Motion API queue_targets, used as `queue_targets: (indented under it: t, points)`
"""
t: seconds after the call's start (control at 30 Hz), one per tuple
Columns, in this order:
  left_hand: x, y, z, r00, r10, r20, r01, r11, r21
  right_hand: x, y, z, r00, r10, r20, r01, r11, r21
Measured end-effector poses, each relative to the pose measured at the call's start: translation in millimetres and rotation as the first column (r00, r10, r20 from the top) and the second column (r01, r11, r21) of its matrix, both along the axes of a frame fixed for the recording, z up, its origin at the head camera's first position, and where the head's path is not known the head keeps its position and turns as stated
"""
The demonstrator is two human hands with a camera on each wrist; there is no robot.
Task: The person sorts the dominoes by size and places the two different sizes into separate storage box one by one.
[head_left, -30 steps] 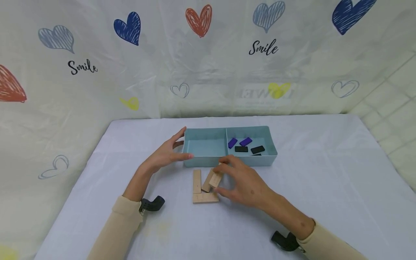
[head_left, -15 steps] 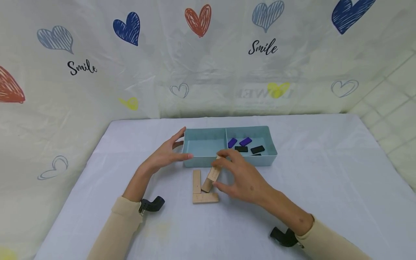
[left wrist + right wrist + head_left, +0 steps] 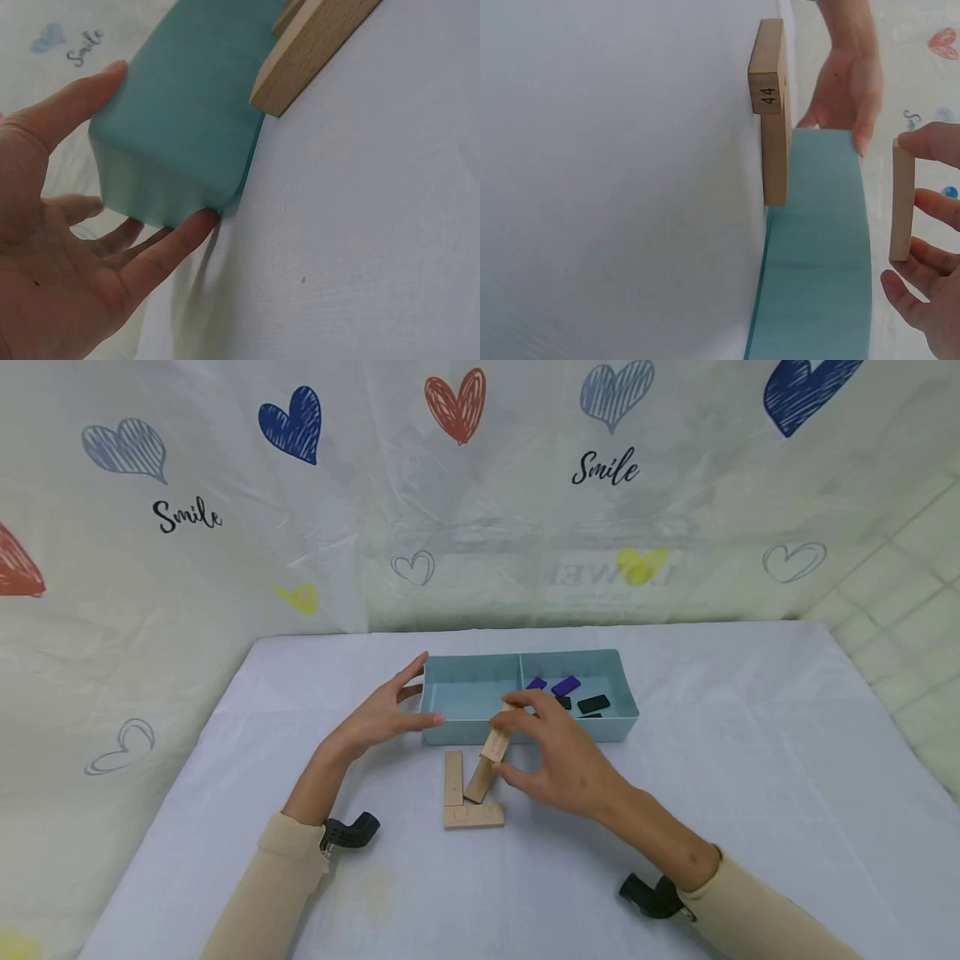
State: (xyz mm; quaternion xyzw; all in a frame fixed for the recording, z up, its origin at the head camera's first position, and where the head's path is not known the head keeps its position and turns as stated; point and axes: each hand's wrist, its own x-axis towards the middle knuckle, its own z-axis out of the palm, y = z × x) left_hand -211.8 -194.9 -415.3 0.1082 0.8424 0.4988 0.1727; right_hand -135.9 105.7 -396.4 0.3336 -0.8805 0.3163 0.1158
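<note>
My right hand pinches a small wooden block between thumb and fingertips, raised at the front wall of a light blue divided box. The right wrist view shows this held block apart from the others. My left hand spans the box's left end, thumb at the front corner and fingers round the end wall. In front of the box lie a lengthwise block, a crosswise block and a slanted block, which the held one partly covers.
The box's right compartment holds purple tiles and black tiles. A divider parts it from the left compartment. A white cloth covers the table, and a sheet printed with hearts hangs behind. Black wrist cameras are on both arms.
My right hand has moved up and away from me with the held block, from over the slanted block toward the box front. The left hand has stayed at the box's end.
</note>
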Motion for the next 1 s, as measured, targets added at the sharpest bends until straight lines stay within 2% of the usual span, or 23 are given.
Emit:
queue_targets:
  t: [0.27,1.0]
  points:
    - [0.5,-1.8,0.2,1.0,0.0,-0.002,0.0,1.0,0.009,-4.8,1.3,3.1,0.998,-0.001,0.064,0.004,0.999,-0.045]
    - [0.2,-1.2,-0.9,1.0,0.003,-0.007,-0.003,1.0,0.019,-23.9,2.4,6.3,0.995,-0.016,0.099,0.025,0.995,-0.094]
